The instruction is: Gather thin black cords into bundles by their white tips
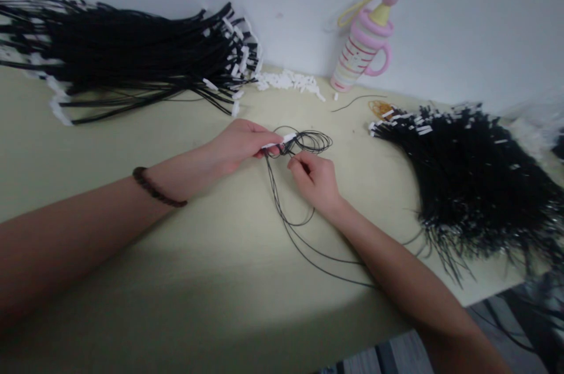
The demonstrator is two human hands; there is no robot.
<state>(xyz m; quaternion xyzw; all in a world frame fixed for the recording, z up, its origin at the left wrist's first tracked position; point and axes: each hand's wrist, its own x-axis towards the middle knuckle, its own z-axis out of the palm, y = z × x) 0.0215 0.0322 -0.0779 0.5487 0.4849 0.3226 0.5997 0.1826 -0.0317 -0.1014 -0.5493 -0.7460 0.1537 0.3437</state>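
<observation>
My left hand [247, 142] pinches a white connector piece [288, 138] with thin black wires at the middle of the table. Beyond its fingertips the wires form a coil of several loops [317, 141]. My right hand [315, 177] is closed at the near side of the coil, its fingers pinched on a wire. From the left fingertips, loose wires [282, 215] hang down in a curve and run right, passing under my right forearm.
A thick bundle of black cables [145, 48] with white ends lies back left. White small pieces [291, 81], a pink striped cup [361, 51] and orange rubber bands [381, 108] are along the wall. Another black wire pile [476, 180] covers the right side of the table [176, 280].
</observation>
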